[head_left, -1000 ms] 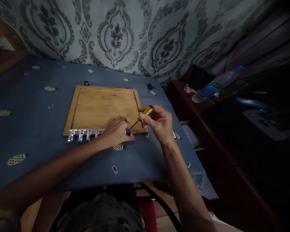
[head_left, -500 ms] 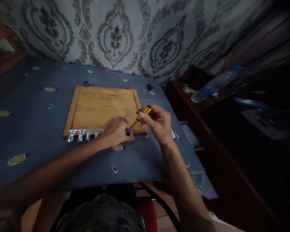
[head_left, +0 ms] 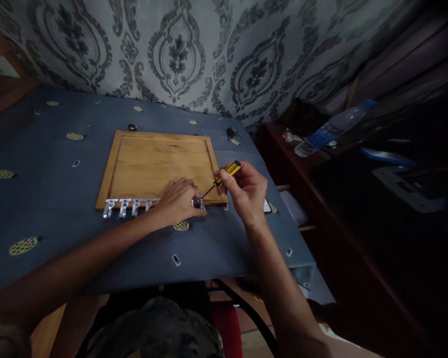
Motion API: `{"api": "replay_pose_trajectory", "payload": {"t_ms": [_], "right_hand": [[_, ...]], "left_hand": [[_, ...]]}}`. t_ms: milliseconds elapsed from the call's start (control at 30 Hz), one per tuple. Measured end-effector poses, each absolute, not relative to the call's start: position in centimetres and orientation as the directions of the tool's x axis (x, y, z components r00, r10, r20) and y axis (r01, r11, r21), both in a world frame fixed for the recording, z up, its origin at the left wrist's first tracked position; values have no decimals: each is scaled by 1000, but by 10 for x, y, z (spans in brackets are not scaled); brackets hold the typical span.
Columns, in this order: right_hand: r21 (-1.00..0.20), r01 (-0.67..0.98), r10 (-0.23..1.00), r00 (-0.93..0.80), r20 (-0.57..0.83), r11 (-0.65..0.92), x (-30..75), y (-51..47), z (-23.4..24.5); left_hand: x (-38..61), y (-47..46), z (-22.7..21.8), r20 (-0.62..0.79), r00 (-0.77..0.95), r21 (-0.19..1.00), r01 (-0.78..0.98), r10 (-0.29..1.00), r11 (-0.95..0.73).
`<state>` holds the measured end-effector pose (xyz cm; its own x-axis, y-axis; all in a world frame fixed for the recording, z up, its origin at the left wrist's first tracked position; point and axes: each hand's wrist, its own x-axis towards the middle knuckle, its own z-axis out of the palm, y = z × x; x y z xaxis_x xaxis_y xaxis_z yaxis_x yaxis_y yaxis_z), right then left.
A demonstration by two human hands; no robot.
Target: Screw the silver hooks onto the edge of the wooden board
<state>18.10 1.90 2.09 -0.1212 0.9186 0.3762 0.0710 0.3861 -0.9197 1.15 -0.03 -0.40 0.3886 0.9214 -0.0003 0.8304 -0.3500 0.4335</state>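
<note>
A framed wooden board [head_left: 164,161] lies flat on the table, with a row of silver metal hooks [head_left: 123,208] along its near edge. Toward the right end of that edge, my left hand [head_left: 177,201] pinches one metal hook [head_left: 202,204] between thumb and fingers and hides part of the row. My right hand [head_left: 246,191] grips the yellow and black handle of a screwdriver [head_left: 228,172]. The screwdriver leans up to the right, its tip down at the hook by my left fingers. Whether the tip sits in a screw is too small to tell.
A blue tablecloth [head_left: 52,184] with pineapple prints covers the table. Beyond the board lie a small dark object [head_left: 132,128] and a black item [head_left: 233,133]. On the right, a plastic bottle [head_left: 334,128] leans over a dark red cabinet [head_left: 283,144]. A patterned curtain [head_left: 179,54] hangs behind.
The screwdriver handle has tipped lower to the right, and my right hand has shifted slightly right with it. My left hand stays on the hook.
</note>
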Motion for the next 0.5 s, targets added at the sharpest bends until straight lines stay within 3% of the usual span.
{"api": "replay_pose_trajectory", "payload": {"t_ms": [500], "right_hand": [[-933, 34, 912, -227, 343, 359, 183, 19, 20]], "left_hand": [[10, 1, -9, 43, 403, 436, 815, 914, -380]]}}
